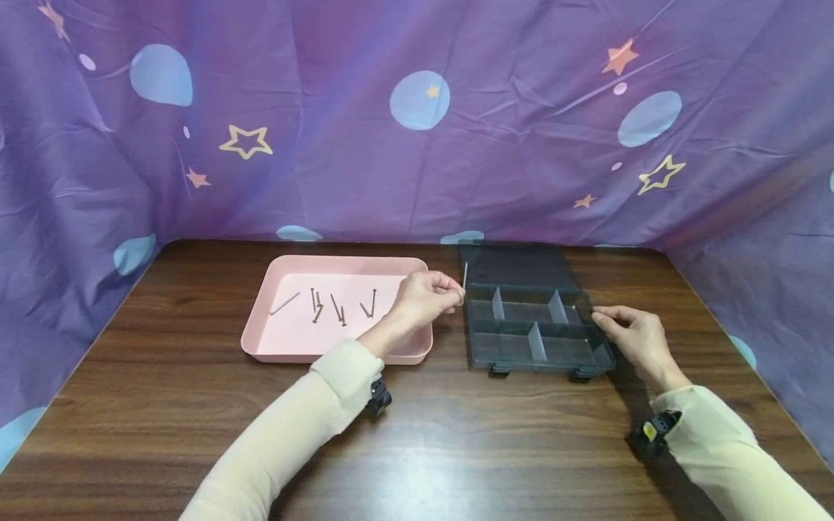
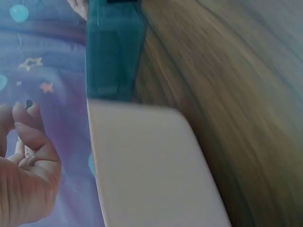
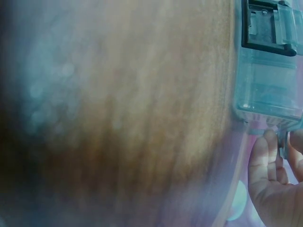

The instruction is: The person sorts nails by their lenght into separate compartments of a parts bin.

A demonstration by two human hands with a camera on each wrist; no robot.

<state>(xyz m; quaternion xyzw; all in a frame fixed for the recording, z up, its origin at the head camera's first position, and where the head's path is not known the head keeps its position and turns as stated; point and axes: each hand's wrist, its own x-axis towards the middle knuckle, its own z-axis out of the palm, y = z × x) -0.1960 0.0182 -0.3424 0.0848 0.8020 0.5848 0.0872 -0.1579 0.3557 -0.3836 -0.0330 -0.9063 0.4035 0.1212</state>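
My left hand [image 1: 423, 298] pinches a thin nail [image 1: 465, 275] between thumb and fingertips, its shaft pointing up beside the box's left edge. From the left wrist, only a small dark end [image 2: 29, 103] of it shows at the fingertips. The dark see-through organizer box [image 1: 504, 359] lies with its lid [image 1: 521, 264] tipped back and pale dividers [image 1: 536, 341] between its compartments. At the box's right side, my right hand [image 1: 635, 336] pinches a small tab [image 3: 284, 144] on the end wall. Several more nails [image 1: 284, 304] lie scattered in the pink tray [image 1: 280, 354].
The tray and the box stand side by side on a brown wooden table [image 1: 417, 434], with a strip of wood between them. Two dark latches [image 1: 499, 370] stick out from the box's front. A purple patterned cloth [image 1: 352, 108] hangs behind and at both sides.
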